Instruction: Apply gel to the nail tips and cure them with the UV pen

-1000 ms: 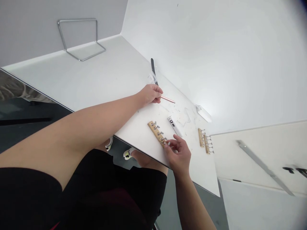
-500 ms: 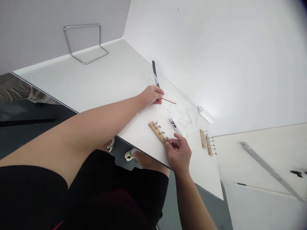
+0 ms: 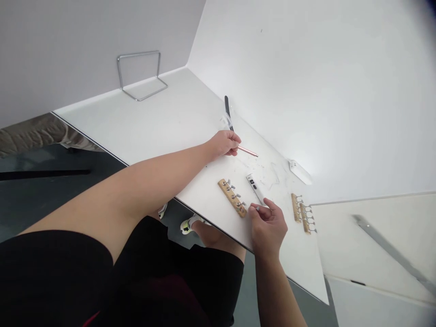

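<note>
A thin copper-coloured pencil-like rod (image 3: 248,151) is pinched between the fingers of the left hand (image 3: 225,143), its tip pointing along the white counter (image 3: 153,122) toward the wall. A small silvery peg (image 3: 256,208) is pinched at the fingertips of the right hand (image 3: 269,225), just beside the near end of a light wooden strip set with a row of metal pegs (image 3: 232,197), which lies flat on the counter near its front edge. A slim grey rectangular device with a dark window (image 3: 255,187) lies just beyond the right hand. A second pair of wooden peg strips (image 3: 302,212) is seen to the right, well apart. A black-handled tool (image 3: 227,109) lies behind the left hand, and a bent wire stand (image 3: 141,76) is set at the far corner.
</note>
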Available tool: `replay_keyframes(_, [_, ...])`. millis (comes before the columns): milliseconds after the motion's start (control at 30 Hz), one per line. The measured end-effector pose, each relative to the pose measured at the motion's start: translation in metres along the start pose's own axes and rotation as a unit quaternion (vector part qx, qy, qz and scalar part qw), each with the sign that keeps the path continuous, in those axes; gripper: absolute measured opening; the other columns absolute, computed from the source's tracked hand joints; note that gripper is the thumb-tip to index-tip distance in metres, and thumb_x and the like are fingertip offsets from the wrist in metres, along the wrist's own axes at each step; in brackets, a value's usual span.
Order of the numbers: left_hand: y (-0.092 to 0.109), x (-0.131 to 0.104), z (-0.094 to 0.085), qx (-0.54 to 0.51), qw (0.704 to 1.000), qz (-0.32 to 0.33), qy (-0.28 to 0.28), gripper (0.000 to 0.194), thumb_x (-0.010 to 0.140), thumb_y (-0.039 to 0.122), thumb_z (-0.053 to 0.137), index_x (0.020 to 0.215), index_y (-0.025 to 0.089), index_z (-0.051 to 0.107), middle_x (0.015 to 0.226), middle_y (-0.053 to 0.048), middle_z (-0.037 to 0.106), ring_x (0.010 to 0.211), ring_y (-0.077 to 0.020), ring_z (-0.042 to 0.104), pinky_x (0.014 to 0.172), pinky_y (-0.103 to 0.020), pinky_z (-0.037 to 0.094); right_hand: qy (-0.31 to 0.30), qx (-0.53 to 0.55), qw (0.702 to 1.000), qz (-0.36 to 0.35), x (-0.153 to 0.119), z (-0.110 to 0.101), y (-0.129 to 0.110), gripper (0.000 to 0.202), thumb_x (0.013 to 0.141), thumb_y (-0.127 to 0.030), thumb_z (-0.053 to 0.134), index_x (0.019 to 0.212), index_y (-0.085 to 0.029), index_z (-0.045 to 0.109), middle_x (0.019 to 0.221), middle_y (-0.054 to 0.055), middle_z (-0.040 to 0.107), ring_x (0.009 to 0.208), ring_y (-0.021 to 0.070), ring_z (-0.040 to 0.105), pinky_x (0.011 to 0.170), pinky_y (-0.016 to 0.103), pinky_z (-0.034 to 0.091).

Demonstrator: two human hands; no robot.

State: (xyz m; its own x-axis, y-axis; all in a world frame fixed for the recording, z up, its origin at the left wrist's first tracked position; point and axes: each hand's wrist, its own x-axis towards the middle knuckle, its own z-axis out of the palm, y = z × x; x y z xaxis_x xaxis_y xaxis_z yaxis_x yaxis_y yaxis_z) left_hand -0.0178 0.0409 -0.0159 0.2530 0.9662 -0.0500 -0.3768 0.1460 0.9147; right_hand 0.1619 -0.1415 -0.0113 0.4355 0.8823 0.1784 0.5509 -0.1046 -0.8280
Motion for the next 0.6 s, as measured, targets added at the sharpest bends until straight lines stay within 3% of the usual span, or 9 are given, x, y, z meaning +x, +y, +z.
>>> replay_keyframes(233, [0.005,-0.004,0.002,-0.026,1.000,-0.008,-0.007,0.011,0.070,0.005,0.059,0.073,0.014,0.053,0.056,0.001,0.056,0.052,-0.0094,0.059,0.067,-0.030,0.050,0.059,0.168,0.983,-0.036,0.046,0.009,-0.022,0.051,0.060,-0.024,0.075,0.105,-0.016,0.053,0.066,-0.003,0.062,0.083,0.0185,0.065,0.084,0.039,0.049])
replay_keyframes(433, [0.005,-0.006,0.003,-0.061,0.998,-0.011,-0.026,0.012,0.069,0.005,0.062,0.073,0.013,0.053,0.056,0.000,0.057,0.053,-0.0101,0.061,0.066,-0.029,0.050,0.041,0.234,0.971,0.007,0.098,0.027,-0.046,0.047,0.064,-0.028,0.069,0.104,-0.020,0.046,0.086,0.002,0.064,0.078,0.0130,0.064,0.074,0.033,0.053])
replay_keyframes(600, [0.001,-0.006,0.005,-0.067,0.997,-0.016,-0.034,0.012,0.068,0.004,0.062,0.073,0.012,0.054,0.056,0.000,0.058,0.054,-0.0108,0.062,0.063,-0.026,0.050,0.003,0.303,0.952,0.044,0.107,0.040,-0.053,0.043,0.062,-0.024,0.071,0.099,-0.021,0.048,0.087,0.000,0.064,0.072,0.0086,0.063,0.077,0.029,0.052])
